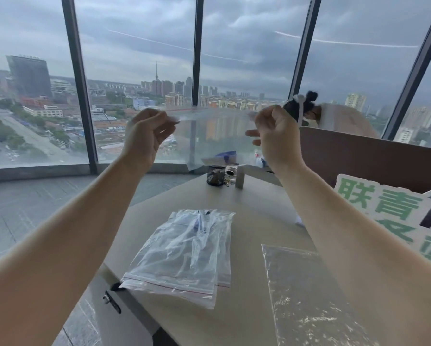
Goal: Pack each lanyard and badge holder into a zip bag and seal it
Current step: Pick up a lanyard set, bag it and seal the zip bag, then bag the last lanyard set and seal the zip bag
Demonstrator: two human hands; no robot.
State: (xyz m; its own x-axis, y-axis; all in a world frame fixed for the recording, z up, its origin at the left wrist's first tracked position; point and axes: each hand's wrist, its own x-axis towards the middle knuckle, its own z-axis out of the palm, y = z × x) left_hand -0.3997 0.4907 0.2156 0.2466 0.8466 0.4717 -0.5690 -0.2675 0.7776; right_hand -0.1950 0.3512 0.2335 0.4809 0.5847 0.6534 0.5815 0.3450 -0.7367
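I hold a clear zip bag up at window height, stretched between both hands by its top strip. My left hand pinches the strip's left end and my right hand pinches the right end. A blue lanyard and a badge holder lie in the hanging bag's bottom. On the table below lie packed zip bags with red-lined seals, overlapping each other, with a blue lanyard showing faintly inside. A flat stack of clear bags lies at the right under my right forearm.
A dark jar with keys beside it stands at the table's far end by a grey bracket. A brown partition with a person's head behind it stands at right. A green-lettered sign leans at right. The table's left edge drops to floor.
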